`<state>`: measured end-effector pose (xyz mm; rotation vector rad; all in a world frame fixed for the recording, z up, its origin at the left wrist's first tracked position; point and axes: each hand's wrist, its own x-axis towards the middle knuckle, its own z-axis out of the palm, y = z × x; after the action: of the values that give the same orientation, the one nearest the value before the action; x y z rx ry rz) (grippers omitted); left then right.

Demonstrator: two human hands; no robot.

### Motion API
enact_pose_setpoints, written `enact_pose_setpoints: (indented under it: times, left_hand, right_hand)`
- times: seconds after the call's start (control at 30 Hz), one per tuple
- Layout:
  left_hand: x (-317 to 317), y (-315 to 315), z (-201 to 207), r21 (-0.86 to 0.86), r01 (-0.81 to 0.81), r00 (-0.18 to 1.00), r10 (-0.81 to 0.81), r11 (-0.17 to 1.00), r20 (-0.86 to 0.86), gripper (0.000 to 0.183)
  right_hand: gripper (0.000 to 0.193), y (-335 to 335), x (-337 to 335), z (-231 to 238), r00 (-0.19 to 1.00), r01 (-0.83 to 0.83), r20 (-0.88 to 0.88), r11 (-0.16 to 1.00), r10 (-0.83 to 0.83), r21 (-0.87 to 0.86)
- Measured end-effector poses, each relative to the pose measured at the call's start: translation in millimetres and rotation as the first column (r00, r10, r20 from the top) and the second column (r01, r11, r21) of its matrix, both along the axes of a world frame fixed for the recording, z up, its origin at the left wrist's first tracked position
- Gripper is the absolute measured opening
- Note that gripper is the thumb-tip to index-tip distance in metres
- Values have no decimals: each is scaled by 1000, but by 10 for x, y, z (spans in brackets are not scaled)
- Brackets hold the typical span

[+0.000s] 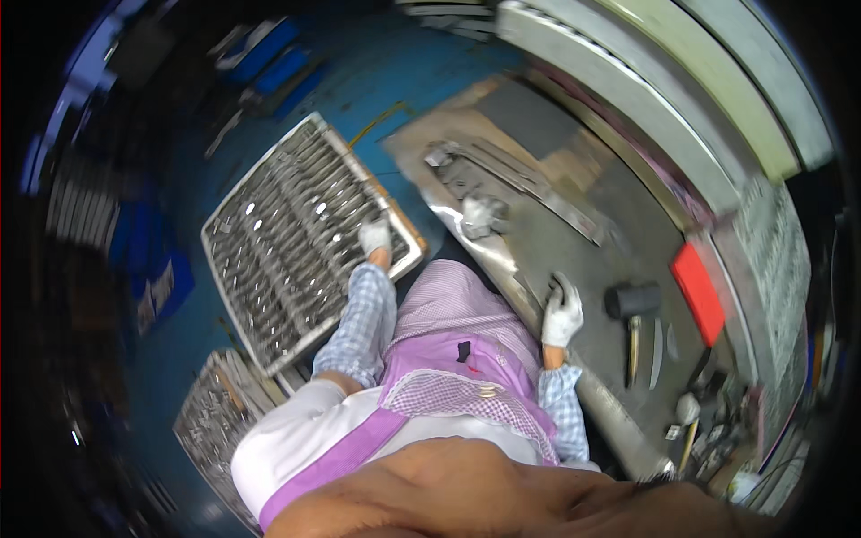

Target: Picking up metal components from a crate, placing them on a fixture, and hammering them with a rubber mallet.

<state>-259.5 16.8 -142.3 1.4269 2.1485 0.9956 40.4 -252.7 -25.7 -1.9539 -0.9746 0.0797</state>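
My left hand, in a white glove, reaches into the right side of a white-rimmed tray filled with rows of shiny metal parts. Its fingertips blend into the parts, so a grip cannot be made out. My right hand, also gloved in white, is over the near edge of a metal-topped workbench. Its fingers are loosely extended and slightly bent, with nothing seen in them. A long metal fixture lies farther up the bench, with a crumpled whitish cloth or glove beside it.
Right of my right hand lies a black-headed mallet, near a red block. Hand tools crowd the bench's near right corner. Another bin of metal pieces stands at lower left. Blue bins sit on the blue floor.
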Motion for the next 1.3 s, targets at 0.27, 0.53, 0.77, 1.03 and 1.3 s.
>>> enact_pose_setpoints:
  times: [0.27, 0.53, 0.77, 1.03, 1.3]
  left_hand:
    - [140, -189, 1348, 119, 265, 642, -268, 957, 719, 26]
    - [2388, -126, 2419, 83, 986, 149, -988, 146, -27, 34]
    - [4238, -302, 2330, -178, 946, -137, -829, -272, 543, 34]
    - [4254, 613, 1554, -30, 978, 178, -748, 207, 639, 38]
    - [4071, 515, 1444, 67, 964, 222, -634, 259, -740, 30]
  right_hand:
    - [27, -343, 137, 36, 981, 177, -107, 968, -159, 180]
    - [33, -269, 138, -149, 984, 179, 1, 984, -179, -10]
    - [34, -276, 162, -179, 982, 181, 46, 983, -182, 39]
    - [39, -219, 175, -134, 986, 167, 1, 985, -167, 34]
    - [38, -154, 192, -94, 987, 163, -19, 984, -162, 69]
